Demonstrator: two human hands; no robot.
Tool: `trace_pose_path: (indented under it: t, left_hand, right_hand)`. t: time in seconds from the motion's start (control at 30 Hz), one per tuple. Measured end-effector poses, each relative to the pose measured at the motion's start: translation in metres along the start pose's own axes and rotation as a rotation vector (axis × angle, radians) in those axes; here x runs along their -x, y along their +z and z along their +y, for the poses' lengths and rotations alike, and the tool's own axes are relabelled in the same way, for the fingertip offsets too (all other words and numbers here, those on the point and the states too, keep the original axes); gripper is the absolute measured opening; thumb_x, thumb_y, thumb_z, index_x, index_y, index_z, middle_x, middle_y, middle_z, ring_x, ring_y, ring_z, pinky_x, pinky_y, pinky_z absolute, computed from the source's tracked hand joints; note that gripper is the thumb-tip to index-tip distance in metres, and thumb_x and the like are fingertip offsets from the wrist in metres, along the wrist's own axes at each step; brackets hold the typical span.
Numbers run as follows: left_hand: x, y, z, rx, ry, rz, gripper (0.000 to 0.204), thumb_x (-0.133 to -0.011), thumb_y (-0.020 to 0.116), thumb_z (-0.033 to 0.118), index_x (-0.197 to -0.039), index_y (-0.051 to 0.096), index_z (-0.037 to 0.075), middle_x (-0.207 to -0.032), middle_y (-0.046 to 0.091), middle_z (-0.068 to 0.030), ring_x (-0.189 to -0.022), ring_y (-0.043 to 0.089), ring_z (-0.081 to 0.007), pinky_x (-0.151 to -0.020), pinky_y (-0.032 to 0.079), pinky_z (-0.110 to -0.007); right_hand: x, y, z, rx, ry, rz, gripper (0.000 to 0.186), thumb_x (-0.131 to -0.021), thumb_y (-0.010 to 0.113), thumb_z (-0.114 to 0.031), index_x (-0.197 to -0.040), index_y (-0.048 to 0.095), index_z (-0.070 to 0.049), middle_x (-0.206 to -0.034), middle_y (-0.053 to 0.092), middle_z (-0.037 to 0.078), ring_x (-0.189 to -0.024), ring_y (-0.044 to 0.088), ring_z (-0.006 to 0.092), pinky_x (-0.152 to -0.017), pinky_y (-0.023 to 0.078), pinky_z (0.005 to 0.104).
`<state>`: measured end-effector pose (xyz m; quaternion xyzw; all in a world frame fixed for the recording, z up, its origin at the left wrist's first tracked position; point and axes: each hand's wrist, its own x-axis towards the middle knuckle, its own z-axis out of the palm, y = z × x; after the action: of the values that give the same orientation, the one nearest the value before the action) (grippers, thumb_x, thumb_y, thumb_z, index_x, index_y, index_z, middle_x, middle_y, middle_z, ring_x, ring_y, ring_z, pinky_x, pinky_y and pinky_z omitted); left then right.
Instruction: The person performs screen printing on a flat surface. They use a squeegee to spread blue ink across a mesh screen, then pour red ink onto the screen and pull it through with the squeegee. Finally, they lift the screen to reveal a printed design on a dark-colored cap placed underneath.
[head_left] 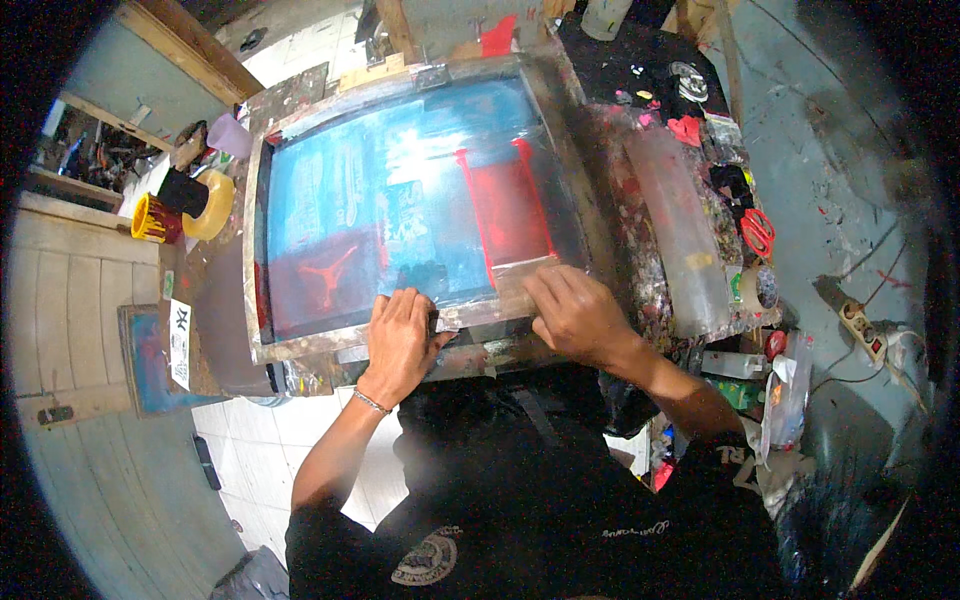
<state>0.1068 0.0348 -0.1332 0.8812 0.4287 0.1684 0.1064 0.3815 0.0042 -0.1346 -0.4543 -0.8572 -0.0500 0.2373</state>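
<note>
A silk-screen frame [254, 270] lies on the work table, its blue mesh [330, 190] carrying a red-smeared rectangle on the right and a faint reddish figure at lower left. Over the near rail, left of its middle, my left hand [398, 335] has its fingers curled, with the thumb toward the right. My right hand [580, 315] is closed at the near right corner, fingertips pinched on a translucent strip of tape [515, 283]. That strip lies across the rail and the lower end of the red rectangle. My fingers partly hide the near rail.
At left stand a roll of yellowish tape [209, 205], a black cup [182, 192] and a yellow ink-stained container [152, 218]. Right of the frame lie a long translucent sheet [680, 230] and red-handled scissors [758, 232]. A power strip [860, 330] with cables is farther right.
</note>
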Motion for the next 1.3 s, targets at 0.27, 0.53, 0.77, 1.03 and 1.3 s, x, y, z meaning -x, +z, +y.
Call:
trace_pose_path:
  t: [0.27,0.53,0.77,1.03,1.3]
  left_hand:
    - [0.004,0.013,-0.006,-0.006,-0.011,-0.031,0.040,-0.067,0.086,0.019,-0.089,0.055,0.005,-0.085,0.055,-0.0115,-0.080,0.053,-0.0331,-0.073,0.039,-0.042]
    - [0.003,0.014,-0.006,0.040,-0.035,-0.030,0.040,-0.065,0.086,0.016,-0.089,0.056,0.006,-0.087,0.055,-0.0111,-0.081,0.054,-0.0326,-0.074,0.040,-0.041]
    - [0.003,0.012,-0.006,0.034,-0.043,-0.045,0.039,-0.065,0.086,0.015,-0.086,0.055,0.005,-0.083,0.053,-0.0104,-0.082,0.053,-0.0300,-0.075,0.037,-0.040]
    - [0.002,0.018,-0.011,0.022,-0.027,-0.103,0.040,-0.065,0.086,0.015,-0.088,0.055,0.006,-0.084,0.054,-0.0089,-0.085,0.055,-0.0286,-0.077,0.038,-0.040]
    - [0.000,0.016,-0.009,-0.006,-0.012,-0.136,0.039,-0.066,0.084,0.017,-0.086,0.054,0.005,-0.082,0.054,-0.0096,-0.084,0.056,-0.0288,-0.077,0.039,-0.040]
  right_hand:
    - [-0.062,0.016,0.055,-0.269,0.161,-0.441,0.025,-0.076,0.062,-0.004,-0.101,0.059,0.000,-0.102,0.064,0.023,-0.100,0.060,0.0438,-0.089,0.048,0.0521]
    - [-0.034,0.007,0.052,-0.401,0.121,-0.343,0.024,-0.078,0.059,0.001,-0.102,0.060,0.000,-0.101,0.064,0.023,-0.101,0.060,0.0439,-0.090,0.048,0.0502]
    - [-0.082,0.058,0.101,-0.102,0.126,-0.108,0.030,-0.083,0.050,0.002,-0.111,0.061,-0.001,-0.106,0.065,0.023,-0.104,0.061,0.0423,-0.093,0.047,0.0503]
    - [-0.141,0.072,0.154,-0.220,0.154,-0.139,0.024,-0.082,0.054,-0.003,-0.105,0.062,-0.001,-0.103,0.066,0.025,-0.100,0.061,0.0459,-0.089,0.048,0.0528]
    - [-0.145,0.069,0.139,-0.202,0.202,-0.163,0.024,-0.078,0.052,0.001,-0.100,0.061,0.000,-0.098,0.066,0.025,-0.097,0.060,0.0471,-0.085,0.048,0.0529]
